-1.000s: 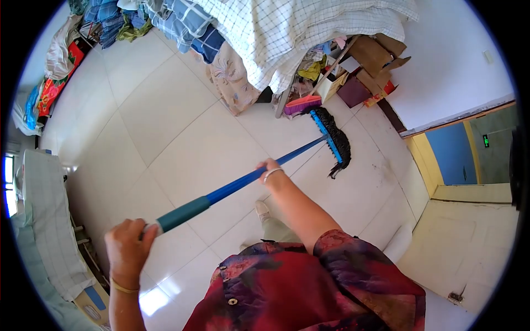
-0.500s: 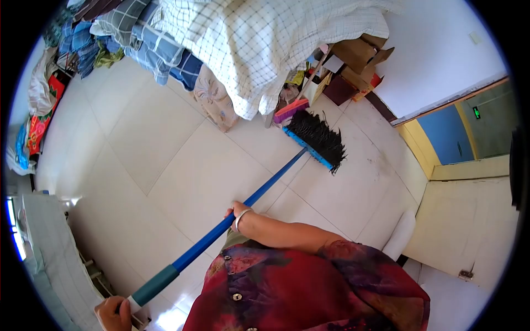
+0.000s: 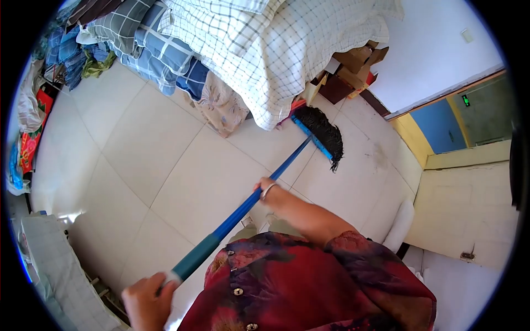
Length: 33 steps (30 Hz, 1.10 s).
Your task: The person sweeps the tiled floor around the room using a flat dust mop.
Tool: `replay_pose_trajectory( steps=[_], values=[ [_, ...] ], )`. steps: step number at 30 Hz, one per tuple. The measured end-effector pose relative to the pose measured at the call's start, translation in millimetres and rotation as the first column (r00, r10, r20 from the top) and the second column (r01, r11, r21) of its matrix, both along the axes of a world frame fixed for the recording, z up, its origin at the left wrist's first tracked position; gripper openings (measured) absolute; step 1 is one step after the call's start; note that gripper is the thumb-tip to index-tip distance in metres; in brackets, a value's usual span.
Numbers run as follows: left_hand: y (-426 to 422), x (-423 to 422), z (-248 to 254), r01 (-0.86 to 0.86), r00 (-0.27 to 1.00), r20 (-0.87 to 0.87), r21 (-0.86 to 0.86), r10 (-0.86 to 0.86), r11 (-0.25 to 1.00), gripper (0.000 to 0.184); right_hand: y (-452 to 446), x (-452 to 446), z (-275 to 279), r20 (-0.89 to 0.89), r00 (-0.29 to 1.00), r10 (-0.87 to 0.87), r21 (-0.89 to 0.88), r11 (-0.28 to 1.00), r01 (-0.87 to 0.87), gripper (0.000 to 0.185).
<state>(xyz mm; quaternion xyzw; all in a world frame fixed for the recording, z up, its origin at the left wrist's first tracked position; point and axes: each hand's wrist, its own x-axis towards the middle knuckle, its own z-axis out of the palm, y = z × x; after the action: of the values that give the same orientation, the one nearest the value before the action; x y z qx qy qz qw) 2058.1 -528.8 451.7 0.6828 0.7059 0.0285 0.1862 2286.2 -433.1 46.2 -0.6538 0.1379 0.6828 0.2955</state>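
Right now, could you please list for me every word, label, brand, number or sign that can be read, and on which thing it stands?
No text can be read in this view.
Small green lit sign, upper right: its marks are too small and blurred to read.
Mop handle: no legible lettering.
Open cardboard box: no legible lettering.

Probably a bedroom, with checked bedding [image 3: 287, 60] and heaped cloth [image 3: 70, 58].
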Motion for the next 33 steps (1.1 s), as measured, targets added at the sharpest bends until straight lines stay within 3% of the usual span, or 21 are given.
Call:
replay_pose_trajectory(
  steps=[2,4,5,6,7,9,10,12,14,20,22,25,26,28,29,30,33],
  values=[
    [-5.8,-29.2,16.6,-0.048,0.999,0.011,0.055,0.047,0.997,0.010,-13.4,-38.1,38.4,-0.059,0.997,0.054,-0.058,0.997,-0.057,0.019],
    [-6.5,-44.4,36.2,-0.129,0.992,0.000,-0.064,0.129,0.990,0.010,-17.0,-65.3,88.0,-0.044,0.999,-0.026,-0.126,0.992,0.020,0.018],
    [-7.7,-45.1,37.9,-0.050,0.997,-0.052,0.063,0.053,0.997,0.008,-13.9,-68.2,90.2,-0.038,0.999,-0.027,-0.127,0.992,0.022,0.018],
    [-4.5,-43.9,35.2,-0.053,0.997,-0.047,0.064,0.056,0.997,0.008,-9.7,-69.7,91.3,-0.051,0.986,-0.158,-0.197,0.970,0.145,0.018],
    [0.9,-41.2,30.6,-0.019,0.994,-0.102,0.133,0.033,0.991,0.007,-6.0,-69.9,91.4,-0.059,0.957,-0.283,-0.268,0.928,0.258,0.017],
    [18.0,-29.2,21.8,0.054,0.986,-0.166,0.260,-0.011,0.964,0.008,8.0,-55.5,74.7,-0.118,0.964,-0.236,-0.210,0.955,0.208,0.016],
    [28.8,-25.1,15.9,0.047,0.985,-0.173,0.258,-0.002,0.965,0.008,15.0,-46.0,66.2,-0.174,0.966,-0.192,-0.150,0.975,0.167,0.015],
    [47.5,-17.3,-0.9,0.090,0.995,-0.054,0.141,-0.084,0.986,0.012,26.6,-21.6,51.1,-0.104,0.944,-0.312,-0.036,0.950,0.310,0.009],
    [59.3,-2.0,-18.5,0.120,0.993,-0.018,0.137,-0.119,0.983,0.013,38.0,13.2,37.3,-0.138,0.964,-0.228,-0.001,0.973,0.230,0.010],
    [77.1,56.2,-56.3,0.166,0.984,0.044,0.158,-0.175,0.973,0.013,63.2,89.6,12.7,-0.075,0.927,-0.368,-0.073,0.929,0.363,0.011],
    [76.4,68.8,-47.4,0.189,0.981,0.014,0.135,-0.193,0.973,0.012,62.1,101.9,6.7,-0.048,0.959,-0.280,-0.046,0.959,0.278,0.011],
    [67.8,67.6,-19.9,-0.045,0.999,-0.022,0.005,0.045,0.999,0.009,48.2,88.1,20.5,-0.116,0.969,0.219,-0.034,0.974,-0.225,0.014],
    [65.6,63.5,-9.0,-0.120,0.992,-0.035,-0.051,0.118,0.991,0.008,46.9,82.5,29.9,-0.121,0.970,0.209,-0.037,0.976,-0.215,0.014],
    [67.6,68.3,1.3,-0.188,0.982,0.022,-0.006,0.188,0.982,0.007,51.0,69.2,53.3,-0.146,0.988,-0.053,-0.085,0.996,0.041,0.012],
    [74.7,80.0,1.6,-0.051,0.997,-0.048,0.097,0.056,0.994,0.007,54.6,67.0,62.0,-0.154,0.971,-0.185,-0.111,0.979,0.169,0.012],
    [82.7,90.4,0.5,-0.038,0.998,-0.053,0.097,0.043,0.995,0.007,59.0,71.1,65.8,-0.159,0.937,-0.312,-0.139,0.946,0.292,0.012],
    [101.6,123.2,-13.3,-0.149,0.988,-0.024,0.043,0.150,0.988,0.009,80.9,106.8,37.4,-0.204,0.915,-0.349,-0.145,0.935,0.324,0.009]
  ],
)
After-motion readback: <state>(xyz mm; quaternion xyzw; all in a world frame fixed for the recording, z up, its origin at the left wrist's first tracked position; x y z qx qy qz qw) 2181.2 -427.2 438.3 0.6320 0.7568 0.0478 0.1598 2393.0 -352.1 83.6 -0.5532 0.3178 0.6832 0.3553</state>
